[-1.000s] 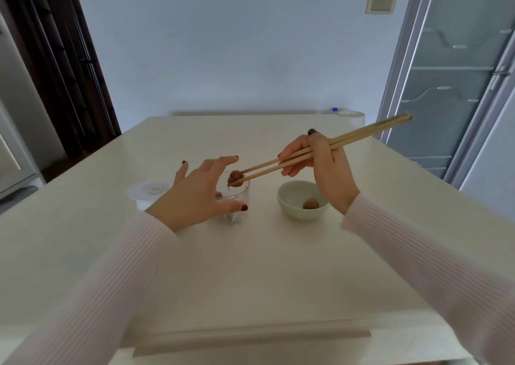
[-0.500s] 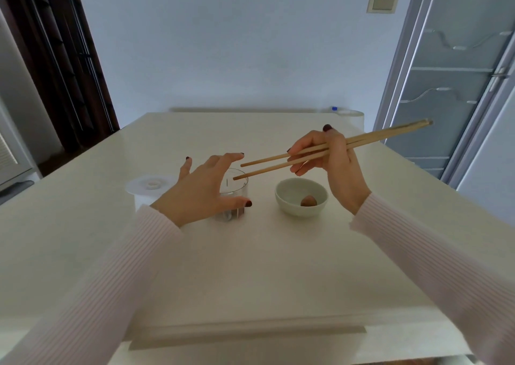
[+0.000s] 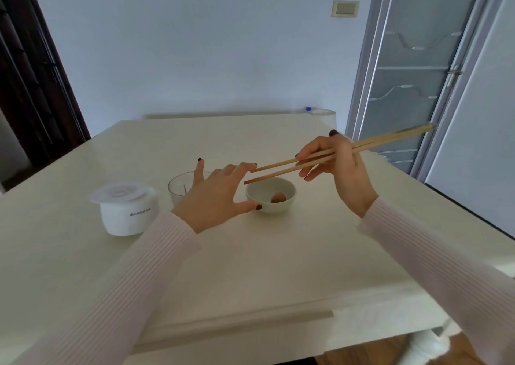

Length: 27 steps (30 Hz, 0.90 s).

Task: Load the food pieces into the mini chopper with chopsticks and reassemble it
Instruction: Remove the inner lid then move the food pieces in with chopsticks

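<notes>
I am holding the wooden chopsticks in my right hand, fingers pinching them near the middle so the long handle ends are sticking out to the right. The tips are parted and carrying nothing, and they are hovering just above the near-left rim of the small white bowl. One brown food piece is lying in the bowl (the only piece I can see there), so I judge this is the approach for the next pick.

My left hand is spread and gripping nothing, the thumb tip just beside the bowl's left wall, probably to steady it. Behind that hand the clear chopper cup is standing upright and uncovered; its contents are mostly hidden. The white motor unit is sitting well to the left on the table, apart from the cup, so reassembly is not yet begun.
</notes>
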Each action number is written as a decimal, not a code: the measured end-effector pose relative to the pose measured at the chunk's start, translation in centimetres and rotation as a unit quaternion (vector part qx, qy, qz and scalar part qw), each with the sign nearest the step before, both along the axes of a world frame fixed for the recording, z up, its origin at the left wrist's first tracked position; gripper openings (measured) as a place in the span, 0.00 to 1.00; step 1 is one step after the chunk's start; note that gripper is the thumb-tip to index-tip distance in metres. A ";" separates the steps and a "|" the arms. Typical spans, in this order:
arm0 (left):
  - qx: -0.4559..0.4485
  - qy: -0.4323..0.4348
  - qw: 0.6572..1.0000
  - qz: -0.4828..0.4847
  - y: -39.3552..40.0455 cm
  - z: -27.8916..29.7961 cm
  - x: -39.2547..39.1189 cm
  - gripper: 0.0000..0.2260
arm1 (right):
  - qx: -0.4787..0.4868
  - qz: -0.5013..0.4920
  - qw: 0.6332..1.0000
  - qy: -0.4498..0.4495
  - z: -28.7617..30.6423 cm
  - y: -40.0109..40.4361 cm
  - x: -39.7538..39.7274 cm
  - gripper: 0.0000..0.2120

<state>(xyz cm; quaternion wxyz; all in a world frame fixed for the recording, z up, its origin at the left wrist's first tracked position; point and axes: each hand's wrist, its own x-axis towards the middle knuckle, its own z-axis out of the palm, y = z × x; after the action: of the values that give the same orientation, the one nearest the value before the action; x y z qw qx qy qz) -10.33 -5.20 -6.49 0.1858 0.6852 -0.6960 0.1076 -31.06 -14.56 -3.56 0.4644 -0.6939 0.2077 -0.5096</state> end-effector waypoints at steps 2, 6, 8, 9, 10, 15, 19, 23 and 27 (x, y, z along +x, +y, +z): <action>0.006 -0.013 1.000 0.003 -0.5 -0.2 -0.6 0.31 | 0.004 -0.012 1.000 0.011 -0.3 -0.3 -1.0 0.27; 0.018 -0.024 1.000 0.008 -1.3 -0.8 -1.3 0.30 | 0.008 -0.028 0.999 0.034 -0.9 -0.8 -2.8 0.27; 0.024 -0.032 0.999 0.008 -1.7 -1.0 -1.6 0.29 | 0.010 -0.035 0.998 0.049 -1.1 -0.9 -3.6 0.27; 0.027 -0.035 0.999 0.009 -1.8 -1.1 -1.6 0.29 | 0.011 -0.038 0.998 0.057 -1.2 -1.0 -3.8 0.27; 0.031 -0.038 0.999 0.010 -1.9 -1.2 -1.7 0.29 | 0.012 -0.040 0.997 0.063 -1.2 -1.1 -4.0 0.28; 0.045 -0.050 0.998 0.017 -2.3 -1.6 -2.0 0.30 | 0.012 -0.044 0.995 0.090 -1.3 -1.3 -4.4 0.28; 0.047 -0.055 0.997 0.024 -2.4 -1.6 -2.1 0.30 | 0.013 -0.047 0.993 0.110 -1.4 -1.4 -4.2 0.27; 0.035 -0.052 0.998 0.024 -2.4 -1.6 -2.0 0.30 | 0.011 -0.047 0.991 0.124 -1.7 -1.3 -3.7 0.26; 0.035 -0.055 0.997 0.028 -2.4 -1.7 -1.9 0.30 | 0.016 -0.054 0.993 0.108 -1.8 -1.2 -3.2 0.24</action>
<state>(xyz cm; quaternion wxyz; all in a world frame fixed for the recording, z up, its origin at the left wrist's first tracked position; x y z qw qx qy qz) -12.19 -7.59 -8.21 0.1198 0.7038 -0.6889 0.1255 -34.25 -15.76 -5.35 0.4221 -0.7250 0.3023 -0.4525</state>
